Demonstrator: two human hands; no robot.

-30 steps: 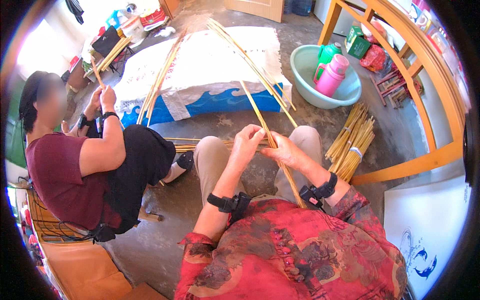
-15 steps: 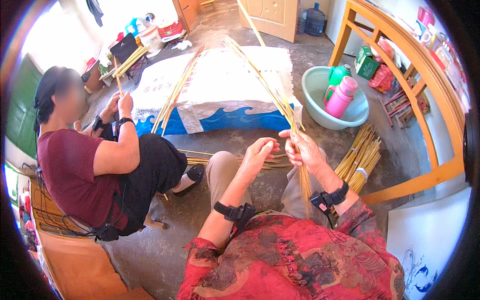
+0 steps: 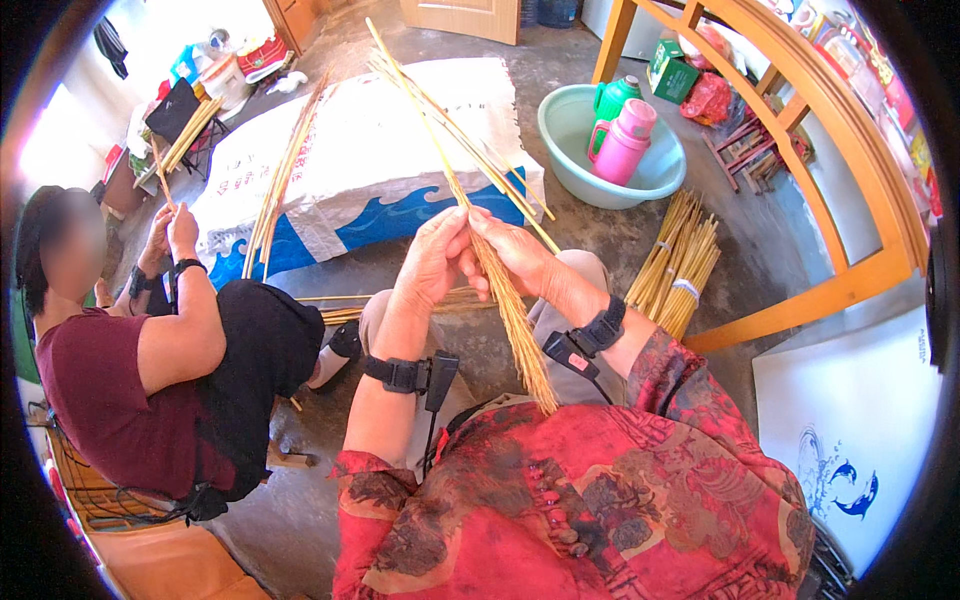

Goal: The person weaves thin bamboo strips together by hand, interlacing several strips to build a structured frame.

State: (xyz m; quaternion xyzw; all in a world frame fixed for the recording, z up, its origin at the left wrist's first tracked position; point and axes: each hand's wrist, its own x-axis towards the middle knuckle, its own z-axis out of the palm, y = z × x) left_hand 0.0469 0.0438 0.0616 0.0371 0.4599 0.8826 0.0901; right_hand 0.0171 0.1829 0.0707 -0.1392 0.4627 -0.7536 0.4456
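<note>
Fingers of both hands clenched on the bundle of thin bamboo strips — left hand and right hand touching at mid-length, equally near — long axis up-left beyond the fingertips, frayed butt down toward the lap.

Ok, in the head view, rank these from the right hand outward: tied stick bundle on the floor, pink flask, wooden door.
1. Tied stick bundle, on the floor to the right of the right hand.
2. Pink flask, in the basin beyond.
3. Wooden door, at the top edge.
</note>
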